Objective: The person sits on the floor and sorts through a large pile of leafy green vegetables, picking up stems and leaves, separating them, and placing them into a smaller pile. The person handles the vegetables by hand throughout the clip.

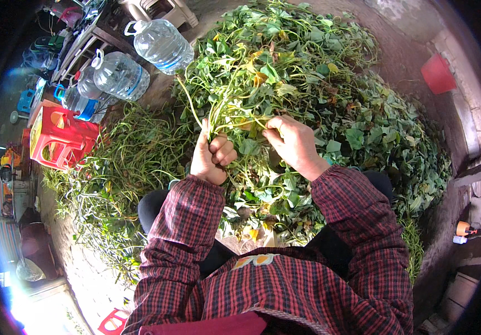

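My left hand (214, 155) is closed around a bunch of pale green leafy vine stems (223, 109), which fan upward out of the fist. To its right, my right hand (293, 142) pinches one thin stem between thumb and forefinger. A few yellowed leaves show among the stems near the bunch. Beneath and beyond both hands spreads a large heap of green leafy vines (362, 121). On the left lies a pile of mostly bare green stems (140, 140). The lower ends of the held bunch are hidden inside my left fist.
Several large clear plastic bottles (163, 46) stand at the upper left. Below them a red plastic stool (64, 136) borders the stem pile. A beige plastic stool (163, 10) is at the top. A red bucket (438, 74) sits by the wall on the right.
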Demonstrator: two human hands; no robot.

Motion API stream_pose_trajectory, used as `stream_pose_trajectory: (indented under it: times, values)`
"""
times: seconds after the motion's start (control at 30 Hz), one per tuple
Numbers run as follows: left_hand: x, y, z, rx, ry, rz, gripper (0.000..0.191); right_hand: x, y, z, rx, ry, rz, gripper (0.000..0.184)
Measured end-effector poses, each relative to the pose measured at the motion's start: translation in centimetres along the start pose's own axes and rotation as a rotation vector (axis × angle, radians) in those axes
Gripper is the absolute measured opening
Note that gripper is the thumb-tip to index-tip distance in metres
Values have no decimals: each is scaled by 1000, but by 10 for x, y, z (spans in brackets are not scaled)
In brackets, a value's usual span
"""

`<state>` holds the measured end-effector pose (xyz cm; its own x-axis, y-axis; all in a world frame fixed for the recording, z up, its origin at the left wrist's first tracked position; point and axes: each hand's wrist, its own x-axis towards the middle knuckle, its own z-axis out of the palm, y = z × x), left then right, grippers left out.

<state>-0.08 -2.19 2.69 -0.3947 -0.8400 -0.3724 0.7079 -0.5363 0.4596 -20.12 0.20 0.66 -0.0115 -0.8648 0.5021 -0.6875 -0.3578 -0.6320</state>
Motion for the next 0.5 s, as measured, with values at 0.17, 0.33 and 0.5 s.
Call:
stream_pose_trajectory:
  times: [0.17,0.33,0.5]
  values:
    - [-1,-5,-1,145,182,-63,31,17,6,-31,1072,89,863,18]
    - [-12,-19,11,242,130,-78,32,36,53,-61,1150,502,950,30]
    - [-7,2,-2,167,61,38,29,40,46,-114,1373,484,711,27]
